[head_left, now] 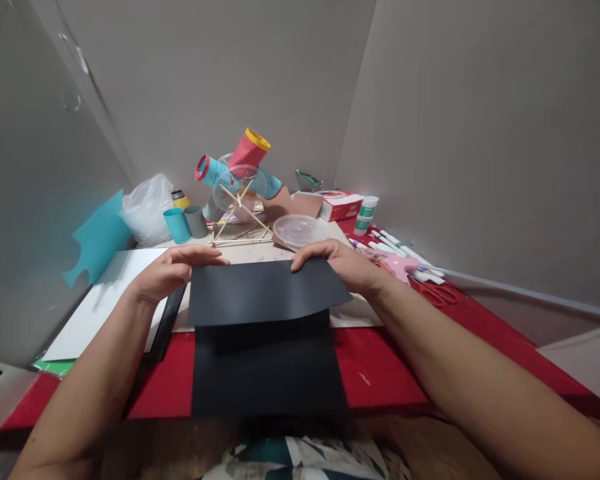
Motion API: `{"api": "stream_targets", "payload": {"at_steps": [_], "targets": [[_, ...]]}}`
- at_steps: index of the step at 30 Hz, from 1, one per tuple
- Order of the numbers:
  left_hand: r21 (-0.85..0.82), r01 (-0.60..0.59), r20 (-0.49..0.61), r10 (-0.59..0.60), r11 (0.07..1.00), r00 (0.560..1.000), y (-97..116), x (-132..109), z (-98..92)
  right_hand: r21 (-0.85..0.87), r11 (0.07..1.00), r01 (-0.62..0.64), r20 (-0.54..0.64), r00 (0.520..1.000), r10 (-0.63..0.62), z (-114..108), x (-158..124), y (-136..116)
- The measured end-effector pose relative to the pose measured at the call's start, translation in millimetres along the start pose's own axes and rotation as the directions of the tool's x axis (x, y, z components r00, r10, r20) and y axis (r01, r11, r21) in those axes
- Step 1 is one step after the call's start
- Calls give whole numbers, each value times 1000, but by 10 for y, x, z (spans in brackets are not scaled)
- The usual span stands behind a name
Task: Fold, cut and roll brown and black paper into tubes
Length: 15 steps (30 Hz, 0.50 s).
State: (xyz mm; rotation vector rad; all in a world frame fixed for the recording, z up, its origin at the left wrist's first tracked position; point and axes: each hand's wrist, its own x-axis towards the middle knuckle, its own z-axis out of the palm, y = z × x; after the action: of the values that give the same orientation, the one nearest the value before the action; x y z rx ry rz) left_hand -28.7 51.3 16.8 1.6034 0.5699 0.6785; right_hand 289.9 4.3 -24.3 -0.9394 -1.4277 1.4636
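Observation:
A sheet of black paper (260, 290) is bent over at the top, so a flap hangs toward me above its lower part. My left hand (177, 265) is at the upper left corner, its fingers stretched along the bent edge and its thumb tucked beside the paper. At the upper right, my right hand (333, 261) grips the bend, with fingertips curled over onto the flap. The paper's lower part lies over the front of the red table cover (380, 367).
A stick frame (240, 203) carrying coloured paper tubes (247, 152) stands behind the paper. Left are white sheets (105, 300), a plastic bag (147, 210) and a teal cutout (103, 233). A clear lid (300, 230), small tubs (366, 215), markers (400, 247) and red scissors (435, 292) lie right.

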Motion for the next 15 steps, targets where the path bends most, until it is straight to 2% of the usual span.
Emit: {"api": "stream_targets", "payload": {"at_steps": [2,4,6,10,12,13,15], "targets": [[-38,27,1,-27,999,1000,-1,2,6,-60,997,41,27,999,-39,27,-10,15],[-42,67,51,-64,997,997,15,-23,-25,-100,994,55,44,998,-50,28,-16,24],[-67,52,68,-47,996,997,42,-61,-101,-118,992,48,45,998,-42,9,-18,22],[-128,-44,-38,40,991,998,68,-60,-179,-195,979,62,101,994,-43,15,-22,-4],[19,22,-71,-20,1000,997,52,-14,-51,-257,961,99,161,985,-58,73,-27,-14],[163,86,-69,-76,983,995,38,11,59,-288,950,122,190,979,-68,112,-31,-14],[509,175,-29,-186,843,982,-3,49,329,-340,925,168,239,967,-88,192,-39,-6]]}}
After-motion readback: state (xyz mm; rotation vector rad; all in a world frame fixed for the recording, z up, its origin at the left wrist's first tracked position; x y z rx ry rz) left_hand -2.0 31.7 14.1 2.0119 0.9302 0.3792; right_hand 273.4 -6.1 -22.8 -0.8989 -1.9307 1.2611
